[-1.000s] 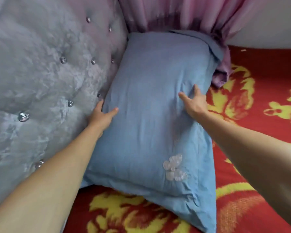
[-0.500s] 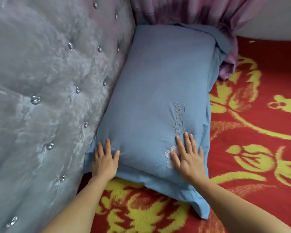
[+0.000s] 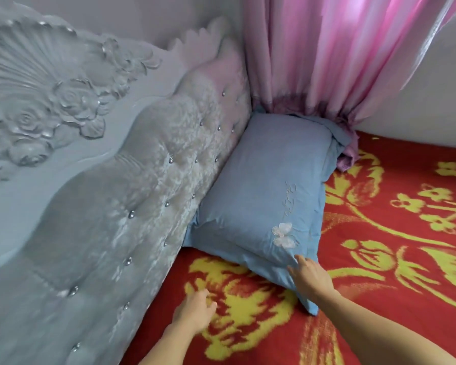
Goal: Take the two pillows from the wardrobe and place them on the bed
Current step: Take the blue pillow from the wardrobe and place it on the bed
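Pillow (image 3: 261, 196) lengthwise along headboard (image 3: 132, 206), far end at curtain (image 3: 327, 61), both hands' fingers (image 3: 299, 262) loose, holding nothing.

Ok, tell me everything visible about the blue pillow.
The blue pillow is a soft cotton-looking rectangle with a flanged border, a lace butterfly appliqué and script embroidery. It lies flat on the red and yellow blanket, one long side against the tufted headboard, far end under the pink curtain. The right hand touches its near corner.

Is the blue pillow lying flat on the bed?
Mostly flat: the blue pillow lies on the red blanket, its long side against the headboard.
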A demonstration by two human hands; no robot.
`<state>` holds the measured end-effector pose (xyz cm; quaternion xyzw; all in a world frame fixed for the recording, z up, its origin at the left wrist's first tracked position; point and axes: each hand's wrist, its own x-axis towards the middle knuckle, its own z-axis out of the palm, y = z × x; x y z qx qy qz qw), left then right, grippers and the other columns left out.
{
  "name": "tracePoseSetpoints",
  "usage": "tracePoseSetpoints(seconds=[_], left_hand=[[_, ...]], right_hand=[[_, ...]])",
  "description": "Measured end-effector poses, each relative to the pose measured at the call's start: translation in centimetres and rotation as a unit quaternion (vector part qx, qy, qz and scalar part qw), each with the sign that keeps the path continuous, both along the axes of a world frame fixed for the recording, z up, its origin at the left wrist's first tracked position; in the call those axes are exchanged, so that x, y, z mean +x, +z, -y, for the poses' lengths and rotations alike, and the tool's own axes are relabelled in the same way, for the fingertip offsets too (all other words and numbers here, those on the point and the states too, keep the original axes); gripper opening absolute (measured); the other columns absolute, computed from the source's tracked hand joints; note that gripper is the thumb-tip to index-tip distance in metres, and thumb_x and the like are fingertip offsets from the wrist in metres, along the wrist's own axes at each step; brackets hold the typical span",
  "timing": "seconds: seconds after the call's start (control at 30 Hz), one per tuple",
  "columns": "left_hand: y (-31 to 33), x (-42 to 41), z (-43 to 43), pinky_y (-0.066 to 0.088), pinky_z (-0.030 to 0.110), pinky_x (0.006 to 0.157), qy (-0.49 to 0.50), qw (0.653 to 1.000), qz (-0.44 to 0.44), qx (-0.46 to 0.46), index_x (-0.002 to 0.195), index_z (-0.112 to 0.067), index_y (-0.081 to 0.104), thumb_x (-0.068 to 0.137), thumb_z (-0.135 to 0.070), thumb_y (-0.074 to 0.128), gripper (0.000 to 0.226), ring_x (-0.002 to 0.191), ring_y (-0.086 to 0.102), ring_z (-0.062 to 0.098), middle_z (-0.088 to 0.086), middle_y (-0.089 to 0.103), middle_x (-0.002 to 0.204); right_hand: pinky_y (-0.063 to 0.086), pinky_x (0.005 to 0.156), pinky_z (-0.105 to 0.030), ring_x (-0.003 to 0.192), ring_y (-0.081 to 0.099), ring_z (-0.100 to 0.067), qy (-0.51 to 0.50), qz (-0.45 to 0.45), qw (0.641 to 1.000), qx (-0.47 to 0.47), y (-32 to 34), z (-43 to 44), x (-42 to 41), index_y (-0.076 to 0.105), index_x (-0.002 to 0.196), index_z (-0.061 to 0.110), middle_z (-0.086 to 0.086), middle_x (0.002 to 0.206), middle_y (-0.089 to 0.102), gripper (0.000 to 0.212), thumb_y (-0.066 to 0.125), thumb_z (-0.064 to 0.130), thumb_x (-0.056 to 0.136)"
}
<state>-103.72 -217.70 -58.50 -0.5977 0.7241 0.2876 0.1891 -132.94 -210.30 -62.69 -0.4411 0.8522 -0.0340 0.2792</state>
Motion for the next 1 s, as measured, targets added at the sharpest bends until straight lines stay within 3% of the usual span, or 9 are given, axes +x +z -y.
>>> tracePoseSetpoints(seconds=[0.13, 0.4, 0.57, 0.7, 1.0], left_hand=[[3.7, 5.3, -5.7, 0.046, 0.035, 0.090, -0.014, 0.998, -0.034, -0.057, 0.119, -0.028, 0.055, 0.086, -0.049, 0.049, 0.040, 0.112, 0.057, 0.027, 0.003, 0.066, 0.114], [10.9, 17.6, -16.5, 0.051, 0.035, 0.085, 0.029, 0.990, -0.075, -0.118, 0.117, -0.024, 0.057, 0.085, -0.044, 0.054, 0.038, 0.100, 0.062, 0.025, 0.005, 0.067, 0.109], [14.6, 21.1, -20.7, 0.050, 0.034, 0.085, 0.059, 0.989, -0.073, -0.118, 0.118, -0.023, 0.057, 0.086, -0.042, 0.052, 0.038, 0.097, 0.062, 0.022, 0.004, 0.066, 0.110], [14.6, 21.5, -24.4, 0.052, 0.038, 0.087, 0.083, 0.989, -0.068, -0.105, 0.116, -0.024, 0.058, 0.085, -0.043, 0.051, 0.037, 0.098, 0.062, 0.024, 0.005, 0.066, 0.109], [13.0, 24.1, -39.1, 0.050, 0.036, 0.081, 0.146, 0.987, -0.033, -0.065, 0.115, -0.023, 0.057, 0.086, -0.039, 0.050, 0.034, 0.095, 0.061, 0.025, 0.006, 0.065, 0.109]], right_hand=[[0.044, 0.072, -0.037, 0.104, 0.059, -0.030, 0.044, -0.038, 0.997, -0.054, 3.8, -4.4, 5.4, 0.050, 0.117, 0.017, -0.009, 0.114, 0.062, 0.036, 0.041, 0.043, 0.094], [0.047, 0.067, -0.037, 0.093, 0.061, -0.031, 0.087, -0.054, 0.988, -0.112, 11.6, -12.5, 16.4, 0.052, 0.101, 0.017, -0.008, 0.103, 0.066, 0.029, 0.046, 0.043, 0.091], [0.041, 0.062, -0.034, 0.091, 0.063, -0.029, 0.113, -0.049, 0.979, -0.162, 16.5, -15.4, 20.8, 0.055, 0.111, 0.019, -0.006, 0.100, 0.067, 0.036, 0.044, 0.046, 0.091], [0.040, 0.061, -0.033, 0.093, 0.063, -0.029, 0.164, -0.051, 0.967, -0.187, 16.7, -18.2, 22.1, 0.053, 0.117, 0.018, -0.005, 0.101, 0.068, 0.040, 0.045, 0.049, 0.092], [0.044, 0.068, -0.037, 0.097, 0.063, -0.032, 0.254, -0.053, 0.955, -0.141, 14.0, -29.9, 24.9, 0.053, 0.113, 0.017, -0.009, 0.105, 0.067, 0.035, 0.045, 0.045, 0.093]])
